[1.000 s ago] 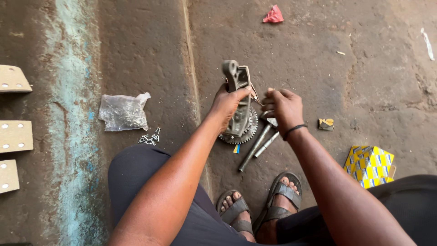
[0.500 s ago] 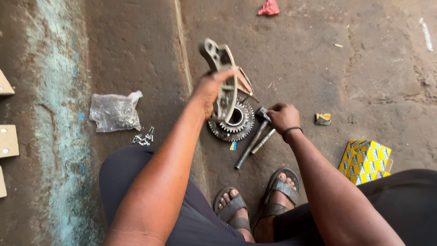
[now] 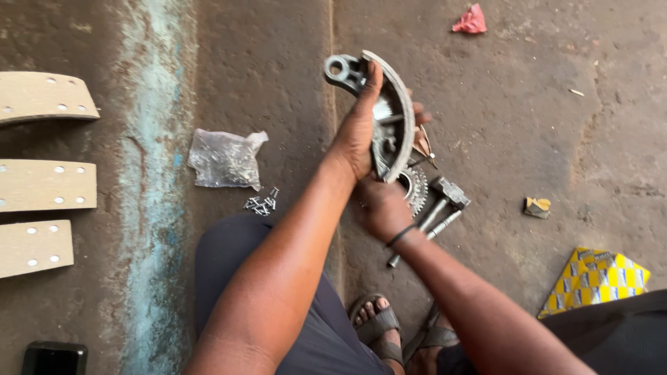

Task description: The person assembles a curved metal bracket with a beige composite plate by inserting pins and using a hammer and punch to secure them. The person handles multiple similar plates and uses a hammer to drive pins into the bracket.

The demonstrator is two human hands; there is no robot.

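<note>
Now left hand [image 3: 358, 135] grips curved brake shoe [image 3: 392, 111]; right hand [image 3: 382, 208] beneath, closed.

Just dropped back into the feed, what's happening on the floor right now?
A person seated on the concrete floor holds a curved metal brake shoe raised in the left hand. The right hand is below it, by a toothed gear and a hammer lying on the floor. Three tan brake linings lie at the left, near a clear plastic bag and some small rivets.
</note>
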